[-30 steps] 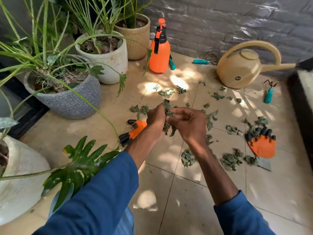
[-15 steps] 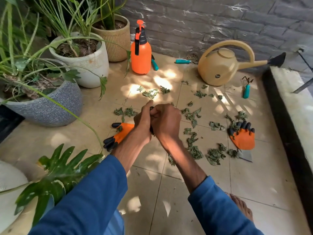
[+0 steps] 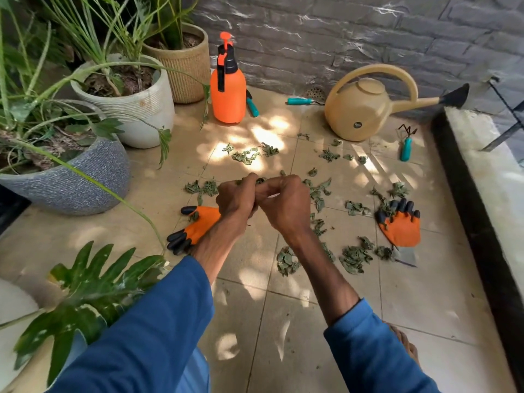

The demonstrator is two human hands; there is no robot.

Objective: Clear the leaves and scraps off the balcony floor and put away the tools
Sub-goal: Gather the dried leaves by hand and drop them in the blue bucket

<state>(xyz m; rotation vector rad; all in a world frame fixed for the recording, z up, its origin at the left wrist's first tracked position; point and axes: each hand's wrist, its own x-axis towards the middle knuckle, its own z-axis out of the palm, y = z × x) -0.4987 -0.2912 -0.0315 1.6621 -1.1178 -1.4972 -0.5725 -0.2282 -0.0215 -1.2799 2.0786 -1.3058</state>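
holds a wad of leaves (image 3: 259, 180) in the left hand (image 3: 236, 198), fingers curled round it, well in front of the watering can (image 3: 360, 109) and to its left. presses the right hand (image 3: 286, 205) against the same wad, bent fingers pinching it. sees many more scraps (image 3: 353, 258) spread on the tiled floor (image 3: 283, 321) in front of the can. finds one orange glove (image 3: 401, 226) in front of the can, slightly right, the other glove (image 3: 198, 225) far to its left, an orange sprayer (image 3: 228, 92) left of the can, a teal-handled tool (image 3: 300, 101) just beside it, a small rake (image 3: 406, 147) near its right
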